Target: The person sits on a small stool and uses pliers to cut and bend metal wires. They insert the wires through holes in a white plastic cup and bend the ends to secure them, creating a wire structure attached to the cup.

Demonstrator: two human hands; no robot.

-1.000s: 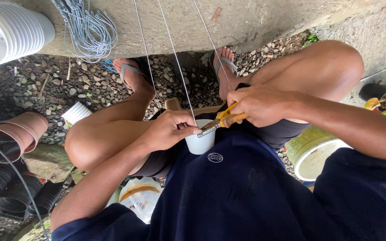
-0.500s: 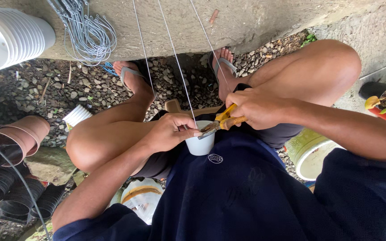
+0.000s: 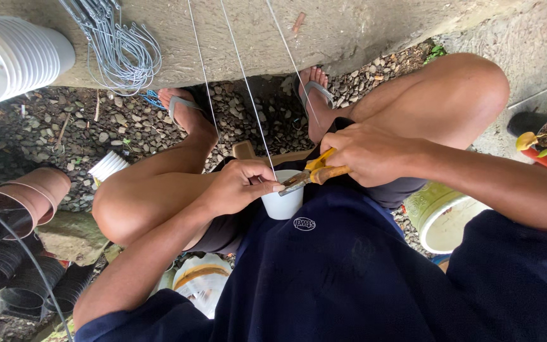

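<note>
Left hand (image 3: 240, 187) closed around small white pot (image 3: 282, 204) — right hand (image 3: 365, 153) squeezing yellow-handled pliers (image 3: 311, 175) at its rim.

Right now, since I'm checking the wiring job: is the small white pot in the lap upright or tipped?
Upright: the small white pot shows its open rim facing up, steadied by the left hand while the right hand holds pliers at its rim.

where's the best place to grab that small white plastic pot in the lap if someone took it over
Probably around the side wall of the small white plastic pot, just under the rim, coming from the lower side. The left hand covers its left rim, and the yellow-handled pliers in the right hand work at the top edge where thin wires rise.
</note>
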